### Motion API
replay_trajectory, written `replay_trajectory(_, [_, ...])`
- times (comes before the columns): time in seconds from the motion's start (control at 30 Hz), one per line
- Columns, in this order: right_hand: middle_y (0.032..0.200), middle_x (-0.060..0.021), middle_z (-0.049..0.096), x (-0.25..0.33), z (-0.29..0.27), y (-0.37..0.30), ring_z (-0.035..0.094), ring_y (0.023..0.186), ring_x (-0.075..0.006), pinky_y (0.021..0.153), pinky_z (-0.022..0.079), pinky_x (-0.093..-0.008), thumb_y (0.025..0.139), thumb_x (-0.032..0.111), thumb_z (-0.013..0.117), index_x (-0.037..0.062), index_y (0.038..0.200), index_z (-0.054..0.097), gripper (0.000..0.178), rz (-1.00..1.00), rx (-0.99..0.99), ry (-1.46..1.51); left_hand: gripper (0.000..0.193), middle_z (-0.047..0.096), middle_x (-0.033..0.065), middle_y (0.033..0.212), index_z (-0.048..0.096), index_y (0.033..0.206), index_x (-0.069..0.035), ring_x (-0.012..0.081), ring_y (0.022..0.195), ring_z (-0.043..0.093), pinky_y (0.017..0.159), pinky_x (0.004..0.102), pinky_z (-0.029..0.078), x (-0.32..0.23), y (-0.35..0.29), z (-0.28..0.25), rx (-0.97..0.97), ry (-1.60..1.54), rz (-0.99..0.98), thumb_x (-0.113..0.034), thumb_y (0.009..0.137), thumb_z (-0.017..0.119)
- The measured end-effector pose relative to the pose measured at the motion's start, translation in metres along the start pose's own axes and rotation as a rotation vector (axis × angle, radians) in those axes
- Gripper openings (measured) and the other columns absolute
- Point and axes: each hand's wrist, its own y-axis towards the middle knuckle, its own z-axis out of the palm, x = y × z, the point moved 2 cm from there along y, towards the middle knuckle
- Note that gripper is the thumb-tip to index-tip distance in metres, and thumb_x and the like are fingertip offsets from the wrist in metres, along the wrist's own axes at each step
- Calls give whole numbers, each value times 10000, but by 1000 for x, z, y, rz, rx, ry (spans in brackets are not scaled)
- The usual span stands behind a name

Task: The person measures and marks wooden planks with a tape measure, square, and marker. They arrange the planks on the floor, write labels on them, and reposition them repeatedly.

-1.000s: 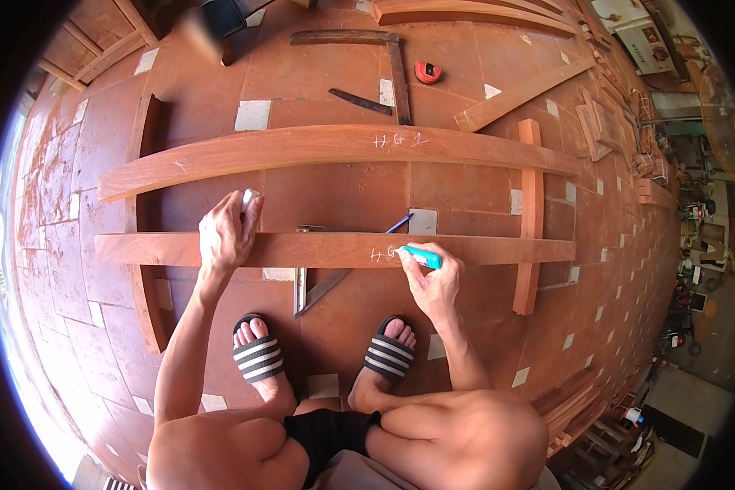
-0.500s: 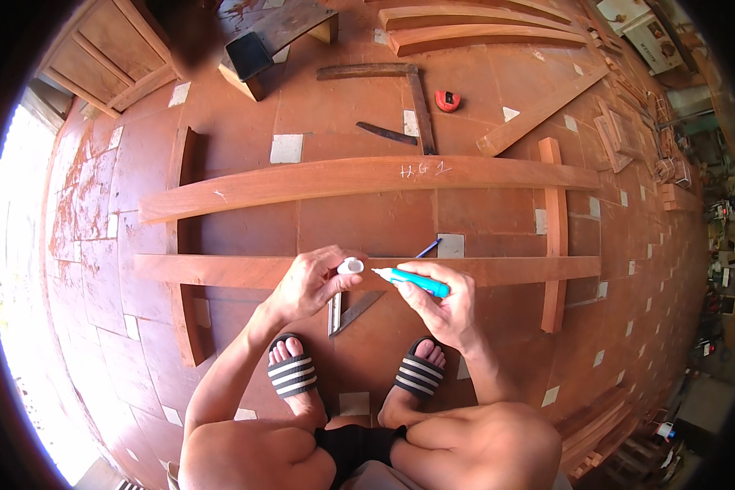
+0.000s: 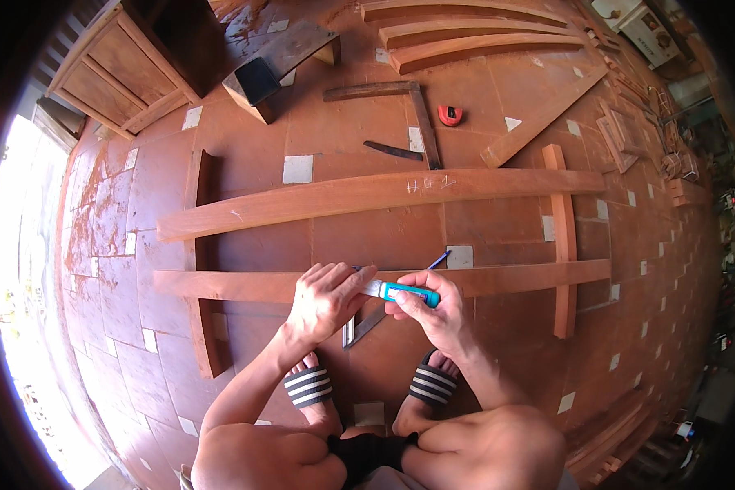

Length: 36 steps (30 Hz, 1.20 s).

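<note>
My right hand [image 3: 439, 317] grips the teal barrel of a correction pen [image 3: 419, 296] between thumb and fingers. At its left end, my left hand [image 3: 325, 300] has its fingers closed on the pen's white cap [image 3: 372, 288], which sits over the tip. Both hands are above the near wooden beam [image 3: 237, 285], which lies across two shorter timbers. Beyond it, a slightly curved beam [image 3: 302, 206] bears white marks. Just behind my right hand lies a blue pen [image 3: 440, 260]. Below my hands, a metal-edged try square [image 3: 359, 328] is partly hidden.
Short crosswise timbers [image 3: 202, 347] [image 3: 564, 314] support the beams at left and right. Farther off lie a dark wooden square [image 3: 427, 122], a red tape measure [image 3: 449, 115] and a flat board [image 3: 539, 121]. Curved beams [image 3: 482, 51] are stacked at the back. A wooden cabinet [image 3: 126, 73] stands far left.
My hands have come together, and the white cap now covers the correction pen's tip, which was bare before. The whole view has shifted slightly.
</note>
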Motion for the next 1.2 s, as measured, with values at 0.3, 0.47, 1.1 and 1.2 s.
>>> replay_trajectory(0.3, [666,-37,589,-37,29,-14,631,568,-152,518,506,-295,1153,387,550,54,977,590,378,129,-85,108,215,668,53,709,688,860,-124,298,609,684,592,402,558,-4,-12,13,104,16,-87,-173,721,844])
replay_trajectory(0.47, [640,-16,558,-37,42,-20,602,521,-109,472,483,-269,1175,359,488,52,906,527,410,36,-79,55,232,687,50,720,695,833,-150,303,640,704,603,438,559,1,-15,11,201,-52,-5,-191,665,850])
replay_trajectory(1.1, [860,-120,785,17,-31,276,767,727,-176,687,596,-350,1031,185,669,3,1081,704,192,-171,-155,-639,1202,462,134,1640,339,1670,-121,354,1568,368,1305,589,264,207,8,-58,360,447,-434,-302,667,974])
replay_trajectory(1.2, [922,-130,809,-1,-34,322,809,808,-223,778,615,-399,1020,238,692,21,1066,726,224,-136,-199,-767,1270,456,130,1651,282,1700,-136,359,1579,352,1317,618,233,229,3,-74,405,427,-507,-293,650,980])
